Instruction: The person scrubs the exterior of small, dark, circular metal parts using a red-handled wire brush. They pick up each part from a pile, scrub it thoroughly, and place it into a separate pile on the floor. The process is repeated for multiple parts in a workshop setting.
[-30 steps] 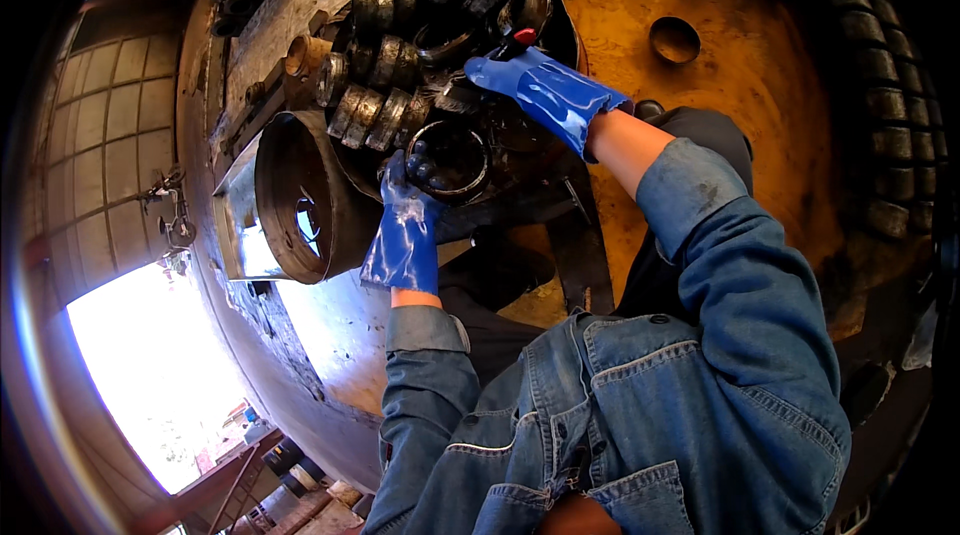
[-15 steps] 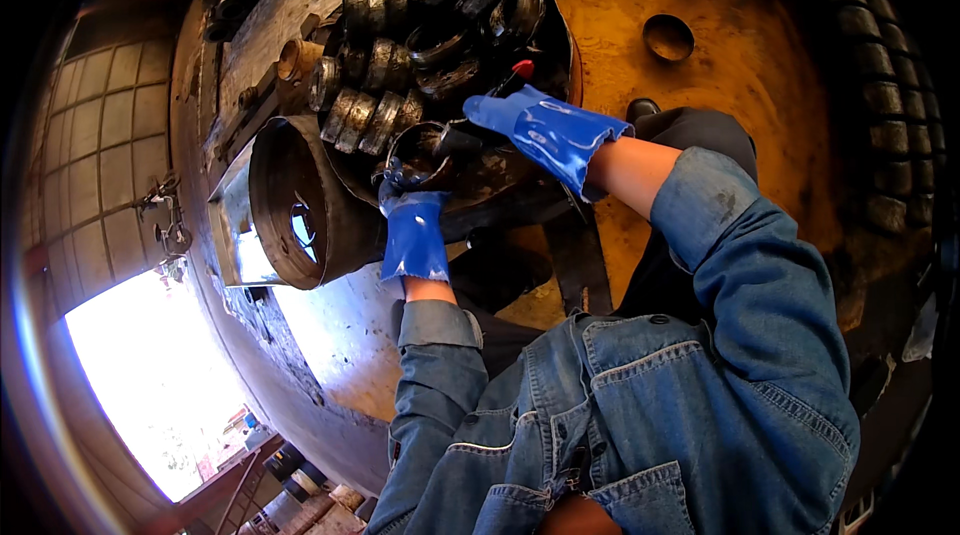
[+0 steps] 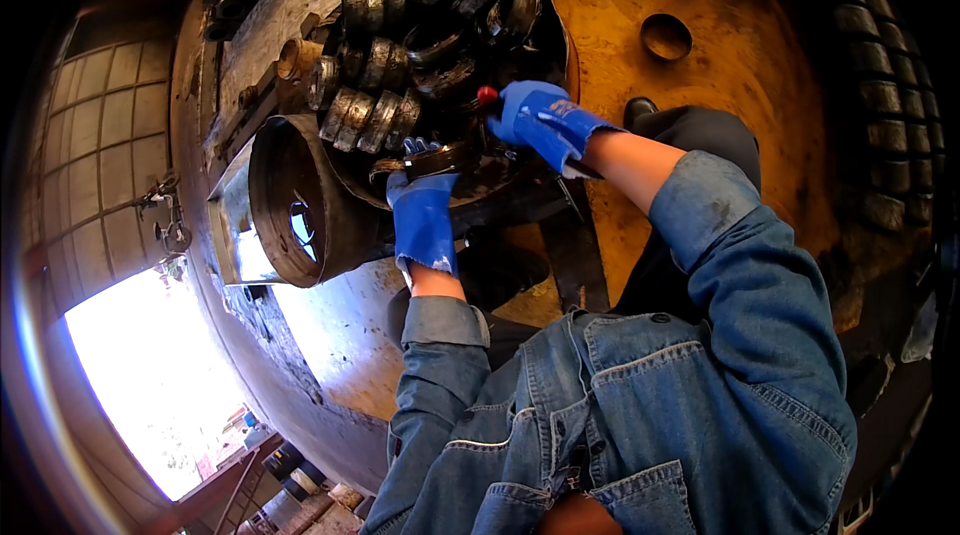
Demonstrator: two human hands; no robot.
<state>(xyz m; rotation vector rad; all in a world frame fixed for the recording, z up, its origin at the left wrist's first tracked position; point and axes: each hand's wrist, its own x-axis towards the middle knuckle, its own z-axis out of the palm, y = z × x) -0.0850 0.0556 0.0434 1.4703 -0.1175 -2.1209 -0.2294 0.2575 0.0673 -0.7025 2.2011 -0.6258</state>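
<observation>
In the black basin — left hand grips a greasy ring.

The person wore a blue denim jacket with light stitched seams, dark buttons and chest pockets. Both sleeves were pushed up. The left hand and the right hand had shiny blue rubber gloves.

Harsh daylight blows out the doorway at lower left; the yellow floor is warmly lit. Fisheye bends edges, corners fall black, dark parts lose detail.
</observation>
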